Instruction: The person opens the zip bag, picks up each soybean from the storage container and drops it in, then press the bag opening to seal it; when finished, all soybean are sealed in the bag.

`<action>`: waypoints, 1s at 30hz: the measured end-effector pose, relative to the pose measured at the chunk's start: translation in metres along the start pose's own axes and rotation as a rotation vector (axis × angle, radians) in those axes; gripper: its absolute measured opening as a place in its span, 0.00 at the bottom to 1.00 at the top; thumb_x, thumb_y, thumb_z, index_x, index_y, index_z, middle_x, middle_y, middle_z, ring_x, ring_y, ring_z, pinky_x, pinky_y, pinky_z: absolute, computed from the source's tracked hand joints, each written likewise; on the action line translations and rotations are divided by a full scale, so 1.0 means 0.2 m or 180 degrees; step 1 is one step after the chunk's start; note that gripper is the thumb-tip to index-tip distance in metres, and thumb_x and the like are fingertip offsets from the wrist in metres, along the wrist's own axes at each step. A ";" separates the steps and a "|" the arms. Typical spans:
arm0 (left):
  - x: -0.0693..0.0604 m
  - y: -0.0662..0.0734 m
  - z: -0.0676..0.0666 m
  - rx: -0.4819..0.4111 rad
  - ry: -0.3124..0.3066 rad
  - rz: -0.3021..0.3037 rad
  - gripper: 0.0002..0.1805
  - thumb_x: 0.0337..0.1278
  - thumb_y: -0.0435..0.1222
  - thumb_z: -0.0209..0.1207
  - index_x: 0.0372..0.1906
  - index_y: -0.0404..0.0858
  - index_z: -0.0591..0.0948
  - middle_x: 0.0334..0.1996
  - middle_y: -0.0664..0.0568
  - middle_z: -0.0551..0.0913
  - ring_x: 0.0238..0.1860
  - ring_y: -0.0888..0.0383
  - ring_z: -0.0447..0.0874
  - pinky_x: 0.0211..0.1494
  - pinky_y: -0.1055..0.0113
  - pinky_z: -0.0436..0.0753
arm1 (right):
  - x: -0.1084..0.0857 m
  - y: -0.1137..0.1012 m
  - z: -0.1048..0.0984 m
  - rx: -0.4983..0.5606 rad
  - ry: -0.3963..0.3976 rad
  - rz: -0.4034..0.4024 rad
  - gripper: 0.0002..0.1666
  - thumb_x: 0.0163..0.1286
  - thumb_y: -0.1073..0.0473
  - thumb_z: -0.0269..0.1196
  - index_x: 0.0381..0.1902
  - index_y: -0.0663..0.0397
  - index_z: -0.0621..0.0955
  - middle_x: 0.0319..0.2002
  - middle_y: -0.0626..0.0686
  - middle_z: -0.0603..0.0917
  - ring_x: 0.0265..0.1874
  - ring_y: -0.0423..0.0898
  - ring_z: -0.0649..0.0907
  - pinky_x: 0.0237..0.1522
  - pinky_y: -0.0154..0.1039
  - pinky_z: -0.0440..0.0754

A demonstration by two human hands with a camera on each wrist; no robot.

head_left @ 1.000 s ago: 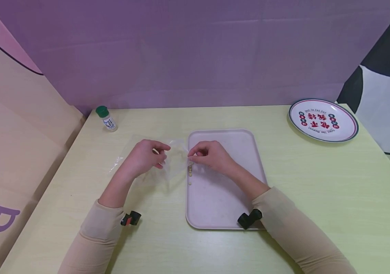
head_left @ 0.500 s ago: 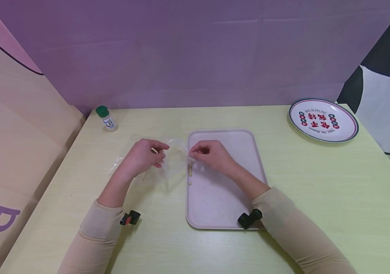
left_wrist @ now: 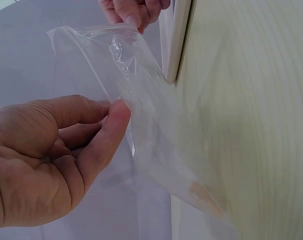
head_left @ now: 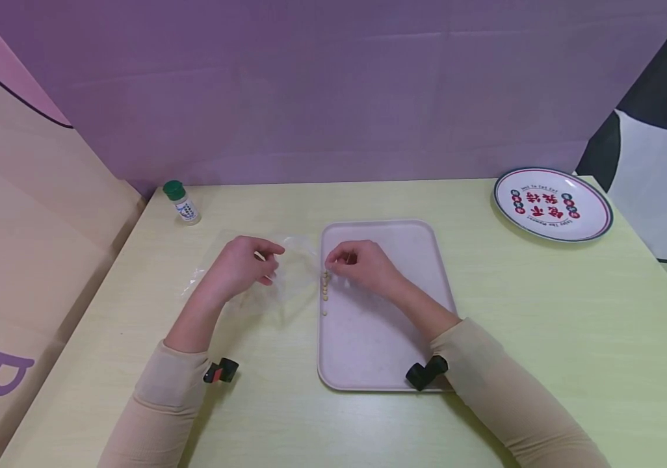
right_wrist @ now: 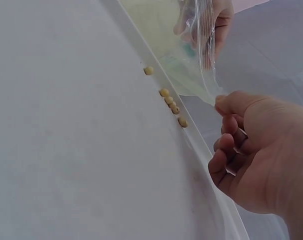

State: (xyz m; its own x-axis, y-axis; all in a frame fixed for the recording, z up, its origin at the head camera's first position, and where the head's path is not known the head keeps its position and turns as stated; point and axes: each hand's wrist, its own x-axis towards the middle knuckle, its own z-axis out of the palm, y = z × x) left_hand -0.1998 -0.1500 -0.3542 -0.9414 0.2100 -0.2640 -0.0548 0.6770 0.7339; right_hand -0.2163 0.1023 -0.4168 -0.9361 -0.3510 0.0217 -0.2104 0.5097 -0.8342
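A clear zip-top plastic bag [left_wrist: 156, 130] stretches between both hands, one end spread over the table left of the tray. My left hand [head_left: 242, 268] pinches its edge between thumb and fingertip, as the left wrist view shows. At the other end, my right hand [right_wrist: 264, 155] grips a corner of the bag by the zip strip, held above the tray's left rim. Several small round yellowish beans [right_wrist: 170, 100] lie in a row along the inside of that rim, on the pale pink tray [head_left: 389, 338]. No beans are discernible inside the bag.
A small green-capped shaker bottle [head_left: 183, 203] stands at the table's back left. A white oval plate [head_left: 552, 227] with red lettering sits at the back right. A purple backdrop [head_left: 339, 91] rises behind the table [head_left: 275, 416].
My left hand has drifted slightly left, pulling gently away. My right hand has shifted a touch to the right, and more of the bean row shows below it.
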 end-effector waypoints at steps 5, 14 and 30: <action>0.01 -0.01 0.00 -0.0038 -0.0007 0.0019 0.18 0.69 0.30 0.59 0.60 0.34 0.82 0.42 0.44 0.80 0.35 0.50 0.88 0.49 0.54 0.85 | 0.01 0.01 0.00 -0.0140 -0.0179 -0.0036 0.03 0.67 0.61 0.69 0.37 0.51 0.89 0.25 0.46 0.78 0.28 0.44 0.74 0.29 0.36 0.71; 0.01 0.00 0.00 0.0008 -0.0004 -0.0016 0.17 0.69 0.31 0.60 0.60 0.35 0.82 0.43 0.44 0.80 0.33 0.53 0.87 0.49 0.54 0.85 | 0.01 0.03 0.01 -0.0271 -0.0505 -0.0155 0.06 0.64 0.66 0.70 0.38 0.52 0.88 0.29 0.47 0.80 0.31 0.44 0.76 0.37 0.36 0.75; 0.00 0.01 0.01 0.0018 -0.0022 0.0018 0.18 0.69 0.30 0.59 0.60 0.34 0.82 0.43 0.44 0.81 0.33 0.54 0.87 0.49 0.55 0.86 | 0.00 0.03 0.01 -0.0525 -0.0617 -0.0468 0.08 0.64 0.68 0.70 0.36 0.48 0.90 0.29 0.45 0.81 0.33 0.43 0.77 0.40 0.36 0.77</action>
State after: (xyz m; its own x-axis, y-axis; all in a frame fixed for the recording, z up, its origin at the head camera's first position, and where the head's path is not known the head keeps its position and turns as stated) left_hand -0.1992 -0.1472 -0.3535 -0.9394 0.2187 -0.2641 -0.0475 0.6798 0.7319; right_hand -0.2179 0.1040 -0.4230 -0.8242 -0.5660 0.0166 -0.3975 0.5575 -0.7288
